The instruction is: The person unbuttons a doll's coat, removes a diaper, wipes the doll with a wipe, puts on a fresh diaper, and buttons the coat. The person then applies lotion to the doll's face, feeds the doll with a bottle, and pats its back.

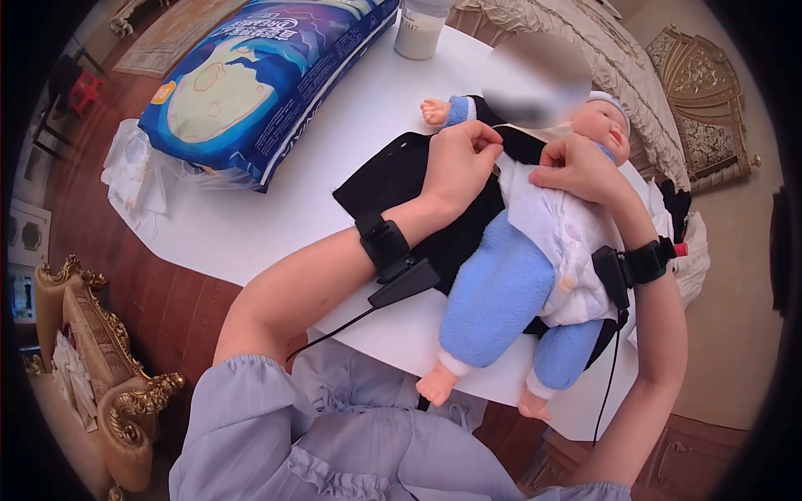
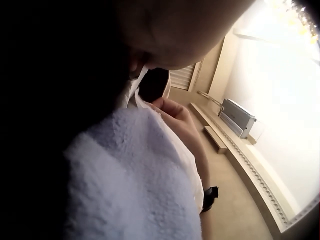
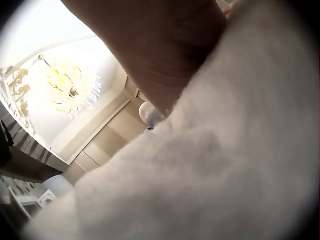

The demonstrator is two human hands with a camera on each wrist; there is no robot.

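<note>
A baby doll [image 1: 600,125] lies on its back on the white table, dressed in a fuzzy blue outfit [image 1: 501,280]. White cloth [image 1: 543,209] covers its chest and belly. Beneath the doll a black cloth [image 1: 380,179] is spread. My left hand [image 1: 459,167] pinches the white cloth's upper edge near the doll's shoulder, thumb and fingertips together. Close beside it, my right hand [image 1: 581,171] pinches the same cloth below the doll's chin. In the left wrist view, a white strip [image 2: 134,87] runs up to the left fingertips, and the right hand [image 2: 175,117] holds the edge opposite.
A large blue plastic pack [image 1: 242,92] lies at the table's back left, with crumpled white material [image 1: 138,175] by it. A jar [image 1: 419,32] of white contents stands at the back edge. A bed [image 1: 601,42] lies beyond, and a gilded chair [image 1: 100,367] stands lower left.
</note>
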